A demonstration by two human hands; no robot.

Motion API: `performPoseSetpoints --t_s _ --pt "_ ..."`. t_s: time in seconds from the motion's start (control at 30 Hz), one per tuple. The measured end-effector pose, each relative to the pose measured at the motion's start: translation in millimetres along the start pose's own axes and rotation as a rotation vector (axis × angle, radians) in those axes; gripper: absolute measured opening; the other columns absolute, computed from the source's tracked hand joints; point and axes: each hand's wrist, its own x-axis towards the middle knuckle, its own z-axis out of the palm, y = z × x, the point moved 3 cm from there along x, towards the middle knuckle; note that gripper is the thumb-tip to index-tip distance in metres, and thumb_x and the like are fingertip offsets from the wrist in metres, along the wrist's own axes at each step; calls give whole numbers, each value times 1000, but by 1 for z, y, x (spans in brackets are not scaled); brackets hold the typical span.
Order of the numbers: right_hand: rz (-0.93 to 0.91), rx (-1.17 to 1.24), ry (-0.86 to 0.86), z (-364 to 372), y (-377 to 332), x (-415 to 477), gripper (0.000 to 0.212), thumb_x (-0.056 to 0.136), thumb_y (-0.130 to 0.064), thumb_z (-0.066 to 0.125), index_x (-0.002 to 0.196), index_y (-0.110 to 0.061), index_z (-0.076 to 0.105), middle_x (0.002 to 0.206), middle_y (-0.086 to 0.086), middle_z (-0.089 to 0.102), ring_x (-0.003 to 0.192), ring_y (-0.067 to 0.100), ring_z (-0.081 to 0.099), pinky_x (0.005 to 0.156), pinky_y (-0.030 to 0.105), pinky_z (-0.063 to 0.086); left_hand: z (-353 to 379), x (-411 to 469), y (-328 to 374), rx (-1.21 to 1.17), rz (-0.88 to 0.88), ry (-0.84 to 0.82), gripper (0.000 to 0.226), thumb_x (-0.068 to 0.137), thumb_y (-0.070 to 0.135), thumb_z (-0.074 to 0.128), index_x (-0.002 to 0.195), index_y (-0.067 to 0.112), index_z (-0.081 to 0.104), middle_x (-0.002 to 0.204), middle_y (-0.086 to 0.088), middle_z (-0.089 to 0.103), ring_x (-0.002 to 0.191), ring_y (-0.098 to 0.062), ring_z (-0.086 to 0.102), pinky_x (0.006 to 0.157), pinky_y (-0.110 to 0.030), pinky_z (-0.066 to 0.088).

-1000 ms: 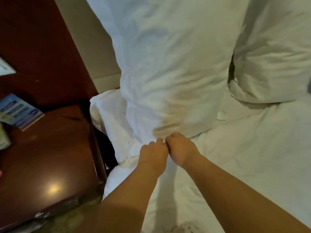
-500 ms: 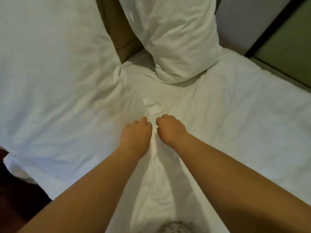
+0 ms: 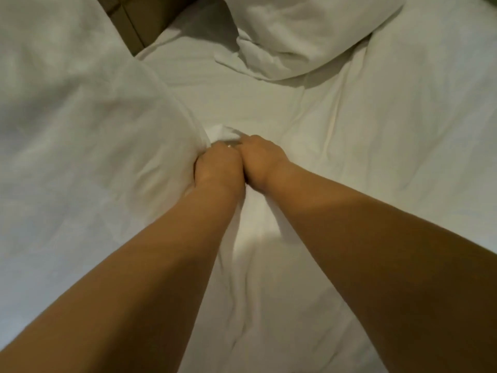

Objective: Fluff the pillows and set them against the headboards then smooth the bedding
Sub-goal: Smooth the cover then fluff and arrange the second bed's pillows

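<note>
A large white pillow (image 3: 80, 135) fills the left side of the view, leaning toward the headboard (image 3: 139, 20). My left hand (image 3: 219, 166) and my right hand (image 3: 262, 160) press together at the pillow's lower right corner, fingers curled into the bunched white fabric there. A second white pillow (image 3: 304, 30) rests at the top right against the head of the bed. White wrinkled bedding (image 3: 376, 146) covers the mattress under and to the right of my hands.
A strip of brown headboard shows between the two pillows at the top left. Creases run through the bedding around my forearms and toward the right edge.
The view has swung right and down: the wooden nightstand has left the frame. My hands have come together again and closed on the fabric at the near pillow's corner.
</note>
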Motion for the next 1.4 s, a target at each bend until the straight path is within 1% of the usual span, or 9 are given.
performPoseSetpoints --t_s 0.23,0.43,0.7,0.97,1.07,1.17,1.27,1.33,1.4 --pt "-81 50 37 8 12 23 33 95 -15 43 125 -13 57 128 8 57 116 22 52 97 30 40 13 21 11 482 163 13 30 99 22 43 124 11 55 122 -7 57 114 -22 49 54 -24 36" --pt "-177 -104 -43 -10 11 25 24 90 -9 50 111 -10 61 116 9 60 106 25 57 85 33 45 5 29 11 108 22 -151 32 97 17 49 128 8 53 133 -12 49 122 -25 51 94 -36 48" --pt "-148 -83 -201 -46 39 -5 23 89 -3 48 106 -8 63 112 12 63 100 27 59 77 30 40 -10 32 46 74 112 -465 40 92 16 60 131 9 55 137 -11 50 126 -28 51 103 -36 41" --pt "-90 -24 -278 -43 54 -9 25 83 -3 51 61 -15 51 61 -2 46 66 22 50 54 26 34 -15 27 49 10 211 -382 26 91 18 49 113 15 64 113 -3 63 105 -26 62 85 -34 49" --pt "-64 39 -146 -51 64 11 21 85 -10 49 65 -10 54 72 4 52 71 23 52 61 32 42 -34 48 39 -28 175 -261 25 84 26 56 106 20 66 102 1 63 97 -24 62 74 -31 45" --pt "12 26 40 -54 76 40 34 85 -7 53 59 -17 33 83 7 44 80 26 50 66 32 39 -52 80 29 -19 104 -60 30 94 30 49 119 17 58 120 -4 54 108 -26 57 74 -33 38" --pt "70 18 65 -52 84 72 16 79 -4 63 89 -10 53 109 14 51 106 29 52 84 32 43 -54 116 22 -44 44 73 35 94 21 51 127 12 47 125 -9 46 110 -30 54 77 -37 40" --pt "81 -20 119 -47 89 93 42 88 -7 58 128 -1 45 136 17 43 127 29 42 105 32 35 -51 137 22 -48 43 100 47 89 19 59 132 10 41 129 -10 41 109 -31 54 77 -39 41" --pt "101 -11 232 -42 91 109 44 96 -9 45 139 0 35 144 16 38 134 28 36 112 32 26 -42 159 24 -79 54 105 71 84 19 66 143 9 28 145 -10 30 115 -32 52 85 -40 44"
